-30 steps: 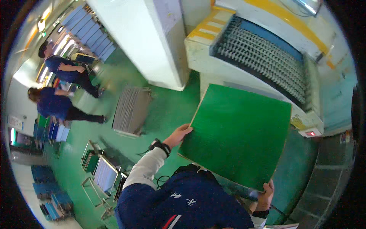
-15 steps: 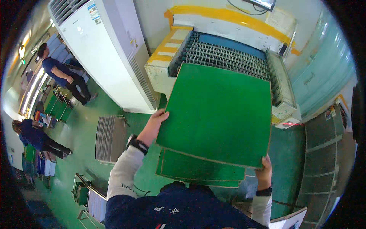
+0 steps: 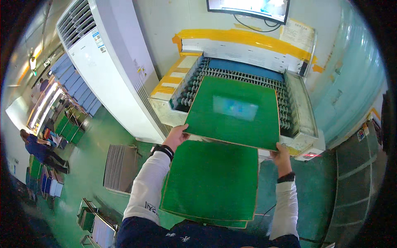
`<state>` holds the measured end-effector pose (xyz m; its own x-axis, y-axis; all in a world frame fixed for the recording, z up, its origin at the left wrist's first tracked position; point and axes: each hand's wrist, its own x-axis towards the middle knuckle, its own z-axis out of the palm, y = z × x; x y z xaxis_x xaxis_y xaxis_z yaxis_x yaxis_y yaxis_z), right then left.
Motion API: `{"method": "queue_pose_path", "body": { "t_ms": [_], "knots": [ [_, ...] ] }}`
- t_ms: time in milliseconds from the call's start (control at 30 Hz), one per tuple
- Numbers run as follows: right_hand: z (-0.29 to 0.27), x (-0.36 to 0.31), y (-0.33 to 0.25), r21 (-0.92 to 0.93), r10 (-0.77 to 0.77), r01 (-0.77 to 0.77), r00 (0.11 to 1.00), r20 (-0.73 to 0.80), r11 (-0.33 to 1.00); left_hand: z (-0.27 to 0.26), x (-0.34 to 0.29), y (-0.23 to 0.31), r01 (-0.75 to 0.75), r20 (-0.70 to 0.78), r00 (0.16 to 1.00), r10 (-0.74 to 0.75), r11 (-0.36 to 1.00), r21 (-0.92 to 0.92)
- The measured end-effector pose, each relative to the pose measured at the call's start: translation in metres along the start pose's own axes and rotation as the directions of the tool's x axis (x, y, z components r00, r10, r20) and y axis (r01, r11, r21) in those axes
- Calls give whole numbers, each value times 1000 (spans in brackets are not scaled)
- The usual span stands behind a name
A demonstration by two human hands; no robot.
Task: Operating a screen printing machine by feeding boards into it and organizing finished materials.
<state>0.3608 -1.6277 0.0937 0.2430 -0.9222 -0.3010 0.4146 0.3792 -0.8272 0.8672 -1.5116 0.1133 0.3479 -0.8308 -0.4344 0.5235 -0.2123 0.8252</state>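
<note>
1. A large green board (image 3: 235, 111), thin and flat with pale brown edges, is held out level over the near end of a roller conveyor (image 3: 244, 78). Its far edge lies over the grey rollers and its near edge hangs toward the person.
2. The left hand (image 3: 177, 136) grips the board's near-left corner, thumb on top and fingers curled under the edge. The right hand (image 3: 281, 153) pinches the near-right corner in the same way. Both are closed on the board, holding it by the rim alone.
3. Handling, as a judgement: the sheet shows no sag between the two hands, so it looks stiff and fairly light for its spread. Its glossy face mirrors a bright patch and may be slippery, so the edges and corners are the safer hold. Being wide and thin, it would likely twist or tip if held at one corner only, and the edge could catch on a roller.
4. Below the held board, nearer the person's body, a stack of green boards (image 3: 211, 182) of like size lies flat on what I take to be a low surface, hidden beneath it.
5. Left of the conveyor stands a tall white air-conditioning cabinet (image 3: 111, 70). On the green floor (image 3: 91, 136) beside it rests a bundle of grey sheets (image 3: 120, 167).
6. A screen (image 3: 248, 8) hangs on the wall above the machine. Far left, another person (image 3: 39, 151) in blue stands among racks.
</note>
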Motion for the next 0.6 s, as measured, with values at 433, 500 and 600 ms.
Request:
{"method": "queue_pose_path", "body": {
  "t_ms": [433, 500, 600],
  "knots": [
    [21, 37, -4, 256, 50, -37, 998, -43, 966, 27, 61, -3, -247, -72, 969, 238, 954, -169],
    [19, 47, -8, 220, 52, -40, 997, -51, 975, 34, 69, -2, -287, -49, 958, 283, 933, -218],
    [5, 64, -11, 229, 46, -56, 998, 46, 972, 64, 61, 3, -356, -89, 934, 345, 909, -215]
  ]
}}
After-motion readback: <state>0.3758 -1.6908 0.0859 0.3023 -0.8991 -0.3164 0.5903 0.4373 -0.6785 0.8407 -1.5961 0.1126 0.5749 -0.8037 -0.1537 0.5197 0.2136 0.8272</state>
